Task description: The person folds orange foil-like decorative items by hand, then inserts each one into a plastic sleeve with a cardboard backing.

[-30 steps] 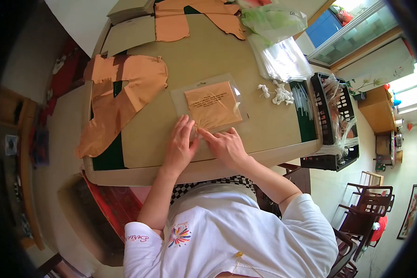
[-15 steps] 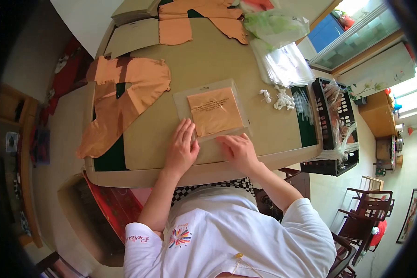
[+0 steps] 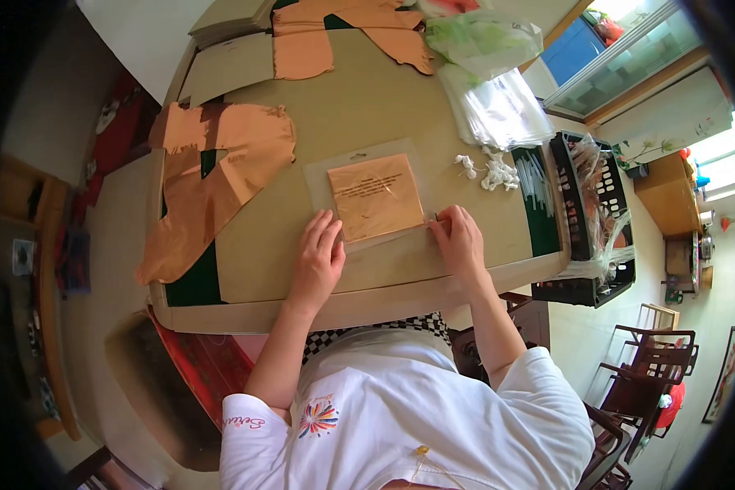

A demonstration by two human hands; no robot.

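Observation:
A clear plastic bag (image 3: 318, 181) lies flat on the table in front of me. Inside it is a folded rose-gold sheet (image 3: 376, 200) of foil with dark printed lines. My left hand (image 3: 318, 255) rests at the bag's lower left corner, its fingers stretched out against the edge. At the lower right corner, my right hand (image 3: 459, 235) has thumb and fingers pinched together on the bag's edge. The fingertips hide that corner.
Flat rose-gold foil balloons (image 3: 237, 163) lie on the left and at the far side. Clear bags (image 3: 498, 110), white knotted pieces (image 3: 498, 171) and thin clear tubes (image 3: 534, 181) lie on the right, beside a black crate (image 3: 588, 208). Card sheets (image 3: 229, 69) are at the far left.
My right hand has moved right along the bag's lower edge to its right corner, and its fingers have closed there. My left hand has stayed in place.

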